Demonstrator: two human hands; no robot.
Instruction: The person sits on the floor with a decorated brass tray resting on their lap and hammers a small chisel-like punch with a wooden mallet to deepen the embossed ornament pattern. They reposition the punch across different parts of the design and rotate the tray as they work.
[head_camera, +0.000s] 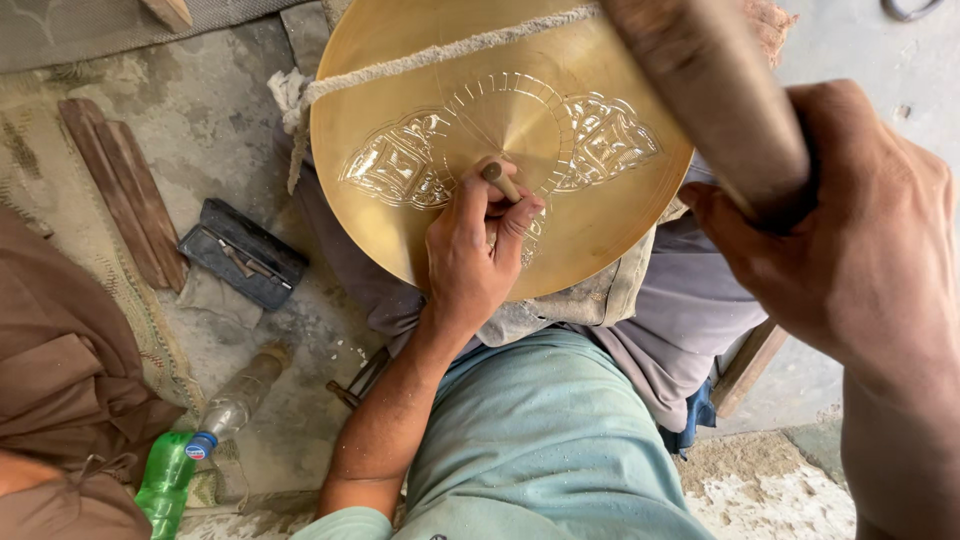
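A round brass plate with embossed ornament lies on my lap over grey cloth. My left hand rests on the plate near its middle and pinches a small punch tool, tip down on the metal. My right hand is raised close to the camera on the right, wrapped around a thick wooden handle that slants up to the top edge; its head is out of view. A frayed rope crosses the plate's upper part.
On the concrete floor to the left lie a dark open tool case, wooden strips, a clear bottle and a green plastic bottle. Brown cloth fills the lower left. A wooden edge shows beside my right leg.
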